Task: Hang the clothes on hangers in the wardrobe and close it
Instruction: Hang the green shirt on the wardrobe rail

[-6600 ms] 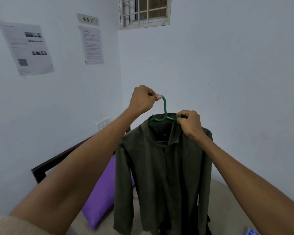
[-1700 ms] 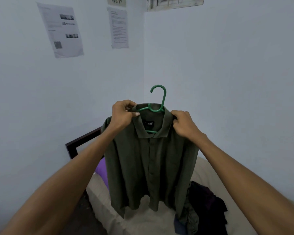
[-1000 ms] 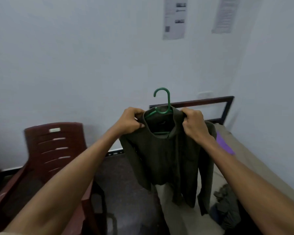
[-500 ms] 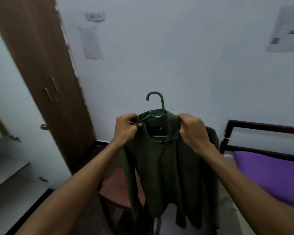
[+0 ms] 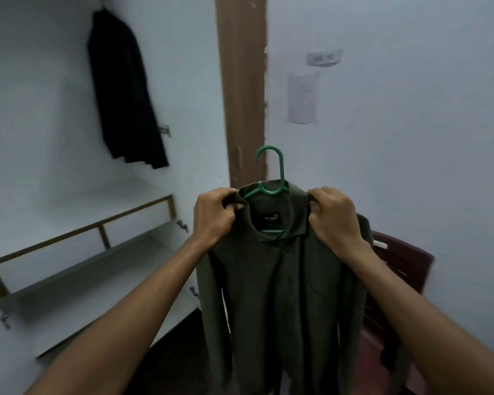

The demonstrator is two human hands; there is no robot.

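A dark green shirt (image 5: 285, 283) hangs on a green plastic hanger (image 5: 271, 172), held up in front of me. My left hand (image 5: 214, 218) grips the shirt's left shoulder by the collar. My right hand (image 5: 335, 220) grips its right shoulder. The hanger's hook stands free above the collar. The wardrobe (image 5: 54, 115) is open on the left, with a dark garment (image 5: 126, 92) hanging high inside it. Its brown door (image 5: 241, 89) stands edge-on just behind the hanger.
Low in the wardrobe are shelves (image 5: 83, 269) with a wooden front rail. A dark red plastic chair (image 5: 394, 280) stands to the right, behind the shirt. Papers (image 5: 302, 98) are stuck on the white wall.
My view has swung left from the bed, past the chair, to the open wardrobe. Both hands keep the same hold on the shirt's shoulders.
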